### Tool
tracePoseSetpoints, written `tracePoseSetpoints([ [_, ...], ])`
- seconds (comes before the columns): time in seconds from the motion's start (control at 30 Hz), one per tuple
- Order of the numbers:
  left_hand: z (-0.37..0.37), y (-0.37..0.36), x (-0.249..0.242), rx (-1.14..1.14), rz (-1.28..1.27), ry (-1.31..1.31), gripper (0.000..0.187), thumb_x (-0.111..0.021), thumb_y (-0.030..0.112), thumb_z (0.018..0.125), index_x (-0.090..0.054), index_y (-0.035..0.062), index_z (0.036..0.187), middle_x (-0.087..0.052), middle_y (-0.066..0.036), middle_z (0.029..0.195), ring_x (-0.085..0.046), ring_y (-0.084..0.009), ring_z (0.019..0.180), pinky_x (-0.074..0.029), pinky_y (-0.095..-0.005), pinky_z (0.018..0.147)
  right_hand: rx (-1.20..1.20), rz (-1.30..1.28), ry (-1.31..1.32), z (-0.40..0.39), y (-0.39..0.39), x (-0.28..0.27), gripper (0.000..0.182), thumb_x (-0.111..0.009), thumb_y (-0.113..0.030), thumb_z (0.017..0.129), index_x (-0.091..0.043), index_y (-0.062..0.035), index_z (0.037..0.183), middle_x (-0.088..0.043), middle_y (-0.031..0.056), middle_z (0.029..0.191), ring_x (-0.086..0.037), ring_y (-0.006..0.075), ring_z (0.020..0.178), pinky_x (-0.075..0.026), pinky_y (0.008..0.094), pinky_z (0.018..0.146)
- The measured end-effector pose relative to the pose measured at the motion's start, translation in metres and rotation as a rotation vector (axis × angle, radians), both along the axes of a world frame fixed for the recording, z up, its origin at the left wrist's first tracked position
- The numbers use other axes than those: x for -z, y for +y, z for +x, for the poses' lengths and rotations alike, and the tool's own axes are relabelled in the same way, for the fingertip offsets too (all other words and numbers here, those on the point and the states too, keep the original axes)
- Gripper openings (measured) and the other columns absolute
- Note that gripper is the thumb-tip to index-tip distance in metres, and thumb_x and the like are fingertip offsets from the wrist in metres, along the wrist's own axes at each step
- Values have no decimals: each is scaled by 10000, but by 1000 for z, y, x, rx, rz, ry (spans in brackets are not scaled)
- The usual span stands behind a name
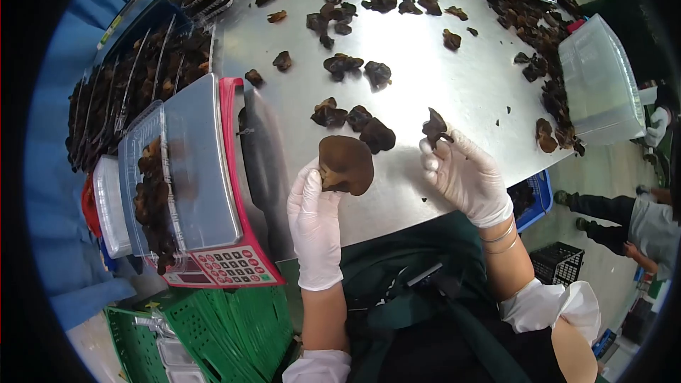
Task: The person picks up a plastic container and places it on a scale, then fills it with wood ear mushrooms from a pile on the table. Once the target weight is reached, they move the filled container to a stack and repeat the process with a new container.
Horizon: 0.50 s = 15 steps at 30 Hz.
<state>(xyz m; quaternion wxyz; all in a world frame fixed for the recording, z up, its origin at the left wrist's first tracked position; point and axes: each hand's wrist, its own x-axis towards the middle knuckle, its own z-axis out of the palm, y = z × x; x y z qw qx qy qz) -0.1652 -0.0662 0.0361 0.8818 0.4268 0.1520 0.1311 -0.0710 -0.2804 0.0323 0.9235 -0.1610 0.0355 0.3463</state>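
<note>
My left hand [316, 223], in a white glove, pinches a large flat brown mushroom piece [347, 164] by its left edge, just above the near part of the metal table [411, 110]. To its right, my gloved right hand [464, 174] holds a small dark mushroom piece [435, 128] between thumb and fingers. Just beyond the large piece lie a few dark mushroom pieces [377, 135]. On the left, a pink-edged scale [202, 163] bears an open clear plastic tray [170, 198] with brown mushroom pieces inside.
Mushroom pieces [511, 0] are heaped along the table's far and right sides. A translucent tub [599, 81] stands at the right edge. Filled clear trays [135, 85] lie far left. Green crates [234, 326] stand below the scale. Other people [656, 230] are at the right.
</note>
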Motion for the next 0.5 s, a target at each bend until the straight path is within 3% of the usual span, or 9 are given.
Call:
tracePoseSetpoints([
  [0.2,4,-5,1,-2,-93,-28,288,-525,184,1037,-612,-13,1228,-654,-110,1183,-619,-189,1112,-486,-370,1006,81,-61,-75,6,-5,0,317,-558,-162,1007,-550,33,1257,-594,188,1206,-651,208,914,-570,315,835],
  [0.23,4,-5,2,11,-99,-32,287,-527,183,1035,-607,-10,1233,-651,-111,1191,-616,-190,1118,-483,-371,1009,148,174,69,13,-13,19,336,-528,-180,1017,-536,39,1272,-613,193,1214,-658,221,906,-567,342,844],
  [0.27,4,-5,1,10,-99,-32,287,-527,183,1035,-607,-10,1233,-651,-111,1191,-616,-190,1118,-483,-371,1009,240,340,146,18,-24,33,461,-478,-282,1040,-465,52,1357,-618,211,1243,-654,254,967,-551,385,897],
  [0.33,4,-6,0,9,-106,-4,285,-531,175,1033,-599,-8,1240,-647,-115,1200,-615,-195,1120,-481,-373,1011,411,330,213,18,-36,24,596,-413,-391,1051,-367,58,1442,-586,229,1307,-635,282,1048,-526,426,947],
  [0.37,4,-5,1,3,-103,-4,285,-531,175,1033,-599,-8,1240,-647,-115,1200,-615,-195,1120,-481,-373,1011,404,260,122,15,-43,29,681,-362,-466,1051,-305,59,1481,-571,226,1328,-614,291,1090,-510,419,976],
  [0.4,3,-4,2,18,-103,-8,333,-539,212,1026,-579,-17,1265,-624,-118,1232,-590,-207,1160,-464,-383,1034,505,133,196,10,-39,14,669,-362,-466,1052,-326,55,1470,-567,216,1329,-632,276,1015,-522,386,949],
  [0.47,3,-6,1,28,-98,-10,385,-548,249,1020,-559,-26,1289,-601,-122,1264,-564,-219,1199,-447,-392,1056,336,-139,-208,-6,-36,12,650,-390,-455,1051,-340,41,1468,-579,203,1304,-645,243,967,-528,351,921],
  [0.5,5,-11,-4,-23,32,8,376,-549,248,1021,-572,-30,1273,-617,-121,1238,-586,-223,1167,-461,-382,1030,167,-352,-275,-17,-35,10,642,-399,-452,1051,-345,32,1468,-582,200,1295,-651,232,958,-531,345,908],
])
